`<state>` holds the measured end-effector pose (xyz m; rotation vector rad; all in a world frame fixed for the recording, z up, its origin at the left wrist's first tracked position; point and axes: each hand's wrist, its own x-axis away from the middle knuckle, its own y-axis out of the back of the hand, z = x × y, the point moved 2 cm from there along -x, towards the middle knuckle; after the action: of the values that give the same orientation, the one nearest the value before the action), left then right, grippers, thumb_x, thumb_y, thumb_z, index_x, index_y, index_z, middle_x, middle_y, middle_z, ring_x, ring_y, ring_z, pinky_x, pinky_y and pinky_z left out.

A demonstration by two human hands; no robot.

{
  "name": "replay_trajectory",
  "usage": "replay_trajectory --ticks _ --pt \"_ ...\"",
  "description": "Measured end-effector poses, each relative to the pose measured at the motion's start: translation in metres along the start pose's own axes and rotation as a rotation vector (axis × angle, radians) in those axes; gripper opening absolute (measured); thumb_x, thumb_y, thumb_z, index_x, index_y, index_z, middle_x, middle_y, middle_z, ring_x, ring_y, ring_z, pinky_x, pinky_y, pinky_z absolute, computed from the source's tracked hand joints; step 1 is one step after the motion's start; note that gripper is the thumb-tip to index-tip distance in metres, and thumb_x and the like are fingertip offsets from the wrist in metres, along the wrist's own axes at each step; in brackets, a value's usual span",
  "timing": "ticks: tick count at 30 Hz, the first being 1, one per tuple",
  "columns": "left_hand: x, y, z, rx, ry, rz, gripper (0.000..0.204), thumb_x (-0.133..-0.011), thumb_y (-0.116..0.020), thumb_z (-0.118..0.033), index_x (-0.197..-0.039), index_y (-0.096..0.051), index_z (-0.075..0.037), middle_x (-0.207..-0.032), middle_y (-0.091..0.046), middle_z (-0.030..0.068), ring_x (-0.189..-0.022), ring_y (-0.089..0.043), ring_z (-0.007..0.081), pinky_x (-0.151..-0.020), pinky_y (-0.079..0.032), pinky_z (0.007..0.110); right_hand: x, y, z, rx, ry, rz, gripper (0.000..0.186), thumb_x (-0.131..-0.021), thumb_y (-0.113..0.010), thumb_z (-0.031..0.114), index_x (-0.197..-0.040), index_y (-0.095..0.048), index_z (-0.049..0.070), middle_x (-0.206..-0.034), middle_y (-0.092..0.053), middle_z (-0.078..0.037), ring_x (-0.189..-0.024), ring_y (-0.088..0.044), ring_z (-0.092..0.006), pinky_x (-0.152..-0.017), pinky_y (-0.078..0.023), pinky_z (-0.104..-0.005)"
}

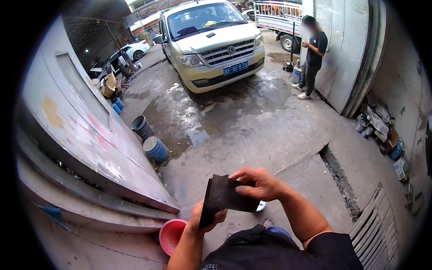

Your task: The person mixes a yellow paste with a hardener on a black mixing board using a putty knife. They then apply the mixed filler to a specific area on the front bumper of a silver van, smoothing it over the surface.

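In front of my body, my left hand [201, 217] is closed round a dark, flat, upright piece [207, 209] that looks like folded sandpaper. My right hand [262, 184] pinches a dark grey sheet [230, 194] of similar look, thumb on its near face. The sheet overlaps the piece in my left hand; whether the two are joined I cannot tell. Below my left wrist stands a red bucket [165, 237]. A pale rim [261, 206] of something round shows under the sheet, mostly hidden by it.
A cream van [216, 40] is parked ahead. A person [312, 56] stands by the metal door at the right. Left are a black bucket [142, 127] and a blue drum [156, 149]. A floor trench [339, 182] and slatted grate [374, 229] lie right.
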<state>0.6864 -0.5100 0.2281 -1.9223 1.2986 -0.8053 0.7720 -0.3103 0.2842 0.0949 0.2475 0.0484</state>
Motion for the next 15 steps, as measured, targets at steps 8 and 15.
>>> replay_trajectory --ticks 8,15 --pt "-0.002 0.0 -0.006 -0.037 0.093 0.026 0.03 -0.089 -0.053 -0.02 -0.107 -0.051 0.003 -0.075 -0.05 0.0083 -0.059 -0.045 0.0127 -0.046 -0.036 0.023 -0.008 -0.01 0.024 0.541 0.245 0.067 0.03 -0.08 -0.063 0.007 -0.11 -0.058 0.008 -0.077 -0.064 -0.013 -0.068 -0.063 -0.0299 -0.061 -0.05 -0.0336" --pt "-0.004 0.017 -0.004 -0.577 -0.07 -0.018 0.028 -0.088 -0.055 -0.019 -0.107 -0.054 0.001 -0.077 -0.052 0.0076 -0.06 -0.047 0.0131 -0.046 -0.038 0.024 -0.004 0.001 0.03 0.574 0.094 0.107 0.03 -0.081 -0.057 0.01 -0.111 -0.055 0.01 -0.087 -0.063 -0.017 -0.079 -0.061 -0.0375 -0.07 -0.049 -0.0448"
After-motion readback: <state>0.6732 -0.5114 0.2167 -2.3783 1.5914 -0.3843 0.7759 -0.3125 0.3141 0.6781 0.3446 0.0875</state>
